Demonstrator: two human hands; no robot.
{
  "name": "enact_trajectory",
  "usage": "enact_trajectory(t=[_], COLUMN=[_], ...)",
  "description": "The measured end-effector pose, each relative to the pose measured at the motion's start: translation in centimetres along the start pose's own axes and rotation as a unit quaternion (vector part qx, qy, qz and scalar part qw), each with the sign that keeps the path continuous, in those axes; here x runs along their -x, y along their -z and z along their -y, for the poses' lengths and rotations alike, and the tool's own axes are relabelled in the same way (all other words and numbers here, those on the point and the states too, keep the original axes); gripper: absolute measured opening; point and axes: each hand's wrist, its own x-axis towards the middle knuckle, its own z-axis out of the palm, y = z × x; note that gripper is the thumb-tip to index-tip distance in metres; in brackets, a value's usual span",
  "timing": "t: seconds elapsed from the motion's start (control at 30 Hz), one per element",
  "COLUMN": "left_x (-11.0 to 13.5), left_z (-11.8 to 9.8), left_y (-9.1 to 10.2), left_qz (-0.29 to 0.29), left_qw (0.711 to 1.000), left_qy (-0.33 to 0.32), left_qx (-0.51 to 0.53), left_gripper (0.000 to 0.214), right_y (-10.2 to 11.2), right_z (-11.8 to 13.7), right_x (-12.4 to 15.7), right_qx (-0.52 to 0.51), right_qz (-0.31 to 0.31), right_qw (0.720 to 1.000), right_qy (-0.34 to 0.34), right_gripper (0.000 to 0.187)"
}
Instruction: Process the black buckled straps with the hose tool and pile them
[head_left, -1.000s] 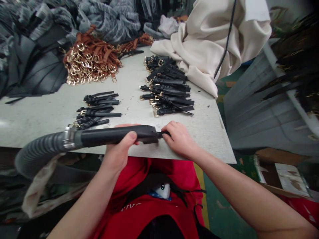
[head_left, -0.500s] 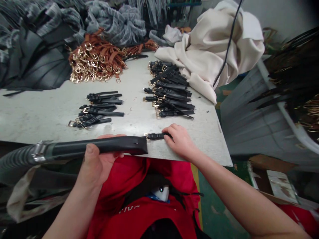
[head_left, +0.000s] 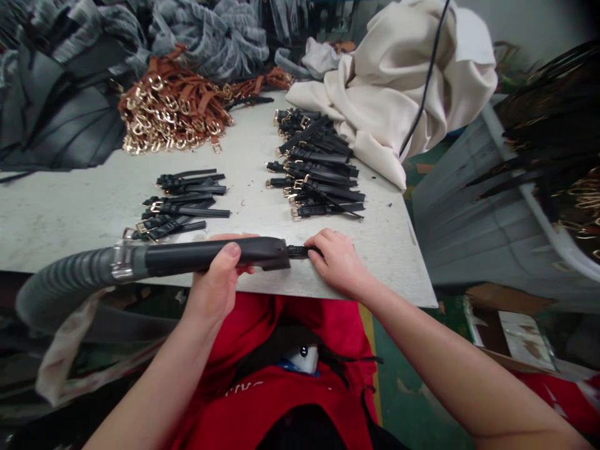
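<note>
My left hand (head_left: 218,272) is wrapped round a black hose nozzle (head_left: 187,257), its thumb on top. A ribbed grey hose (head_left: 70,284) joins it at the left through a metal clamp (head_left: 124,259). The nozzle's flat mouth lies over the left end of a small black buckle strap (head_left: 298,251), so the buckle is hidden. My right hand (head_left: 335,259) rests on the table with its fingers closed on the strap's right end. Beyond my hands lie a smaller bunch of black buckle straps (head_left: 187,206) and a larger one (head_left: 323,169).
Brown straps with gold buckles (head_left: 173,112) are heaped at the back of the table (head_left: 253,150). Dark grey sheets (head_left: 56,112) lie at the left, cream fabric (head_left: 403,75) at the back right. A grey bin (head_left: 450,200) stands beyond the right edge, above a cardboard box (head_left: 510,325).
My left hand has moved the nozzle to the right and slightly up, over the strap's buckle end. My right hand has stayed nearly still on the strap.
</note>
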Motion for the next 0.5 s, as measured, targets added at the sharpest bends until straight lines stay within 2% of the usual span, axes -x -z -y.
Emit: enact_trajectory(t=[0.13,0.27,0.37,0.43,0.5], left_x=[0.0,0.0,0.0,-0.1,0.0], left_z=[0.4,0.5,0.8,0.7,0.0], left_y=[-0.4,-0.5,-0.9,-0.6,0.5], left_qz=[0.037,0.013,0.024,0.026,-0.003], left_qw=[0.999,1.000,0.999,0.999,0.999], left_qy=[0.036,0.018,0.027,0.039,0.033], left_qx=[0.014,0.018,0.022,0.019,0.020], left_gripper=[0.029,0.029,0.030,0.031,0.030], right_y=[-0.1,-0.2,-0.3,-0.3,-0.3], right_z=[-0.1,-0.2,-0.3,-0.4,-0.4], right_x=[0.0,0.0,0.1,0.0,0.0], right_qx=[-0.002,-0.005,0.001,0.002,0.001], right_qz=[0.005,0.002,-0.003,-0.005,-0.005], right_qw=[1.000,1.000,1.000,1.000,1.000], right_qy=[-0.002,0.012,0.009,0.009,0.016], right_gripper=[0.021,0.021,0.021,0.021,0.021])
